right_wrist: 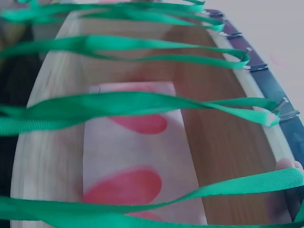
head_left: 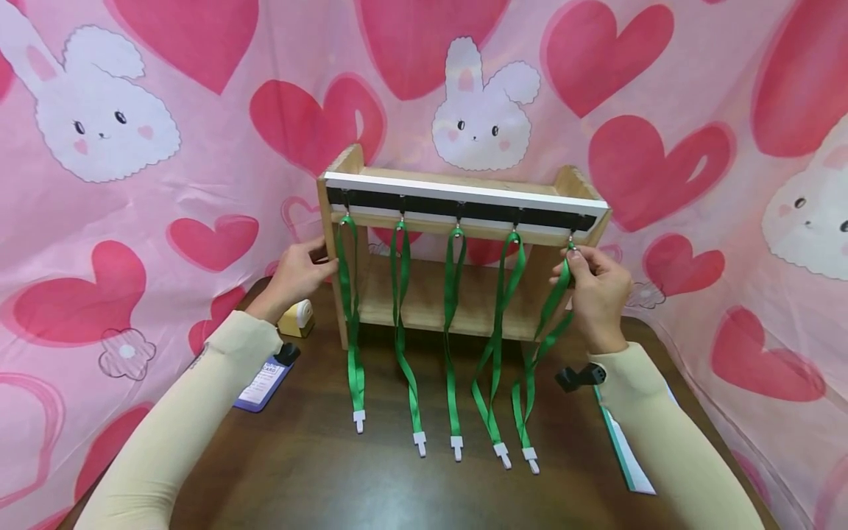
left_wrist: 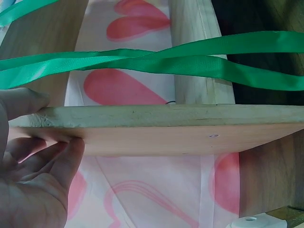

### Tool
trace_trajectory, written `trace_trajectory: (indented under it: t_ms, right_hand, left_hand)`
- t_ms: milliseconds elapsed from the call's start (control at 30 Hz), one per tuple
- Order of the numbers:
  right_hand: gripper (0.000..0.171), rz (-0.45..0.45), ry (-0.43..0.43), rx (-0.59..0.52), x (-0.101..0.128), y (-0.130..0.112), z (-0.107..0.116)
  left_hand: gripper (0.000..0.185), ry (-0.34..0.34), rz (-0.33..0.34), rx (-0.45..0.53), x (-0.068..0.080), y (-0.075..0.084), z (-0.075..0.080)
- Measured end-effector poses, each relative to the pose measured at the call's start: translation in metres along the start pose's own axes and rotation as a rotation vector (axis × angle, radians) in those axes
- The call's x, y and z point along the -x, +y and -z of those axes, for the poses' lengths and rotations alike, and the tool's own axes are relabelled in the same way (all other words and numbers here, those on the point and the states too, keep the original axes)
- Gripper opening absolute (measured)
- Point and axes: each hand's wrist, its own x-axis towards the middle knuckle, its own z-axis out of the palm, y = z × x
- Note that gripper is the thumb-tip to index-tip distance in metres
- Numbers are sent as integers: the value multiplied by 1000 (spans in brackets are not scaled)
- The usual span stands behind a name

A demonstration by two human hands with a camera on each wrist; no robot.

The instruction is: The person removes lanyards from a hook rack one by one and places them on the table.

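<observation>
We saw two hands well apart, each gripping something at opposite ends of a wooden rack (head_left: 424,294) that stood on the counter (head_left: 298,456). The left hand (head_left: 301,272) pinched the rack's left side panel, thumb on one face and fingers on the other, probably to steady the frame. The right hand (head_left: 596,291) pinched the rightmost green lanyard (head_left: 553,298) just below its hook, which we took as a way of controlling the loop where it met the metal.

The other four green lanyards (head_left: 453,287) hung from hooks along the dark strip (head_left: 430,203), spaced apart, perhaps so that the straps would not tangle. Their white clips (head_left: 456,447) pointed down in front of the rack; we could not tell whether any touched the counter.

The blue card holder (head_left: 261,389) and a yellow-and-white object (head_left: 298,319) lay off to the left, seemingly out of the straps' way.
</observation>
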Motion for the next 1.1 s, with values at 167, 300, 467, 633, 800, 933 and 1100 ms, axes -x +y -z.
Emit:
trace_trajectory:
  t_ms: [167, 300, 467, 633, 800, 933, 1100]
  right_hand:
    - [24, -78, -16, -198, -1, -4, 0]
    - [24, -78, -8, -263, 0, -3, 1]
    - [20, -53, -14, -272, 1, -3, 1]
    - [15, -26, -19, -326, 2, -1, -2]
    - [18, -15, -9, -330, 4, -2, -2]
    - [20, -1, -14, -347, 7, -3, -1]
    - [20, 35, -25, -347, 10, -4, 1]
  left_hand:
    - [48, -12, 19, 6, 0, 1, 0]
    - [47, -2, 8, -14, -2, 2, -1]
    - [47, 2, 4, -10, -2, 2, 0]
    - [47, 4, 9, -16, -1, 2, 1]
    - [45, 4, 10, -32, -1, 3, 1]
    - [46, -7, 10, -30, -2, 4, 2]
    - [47, 1, 18, -25, 0, 2, 2]
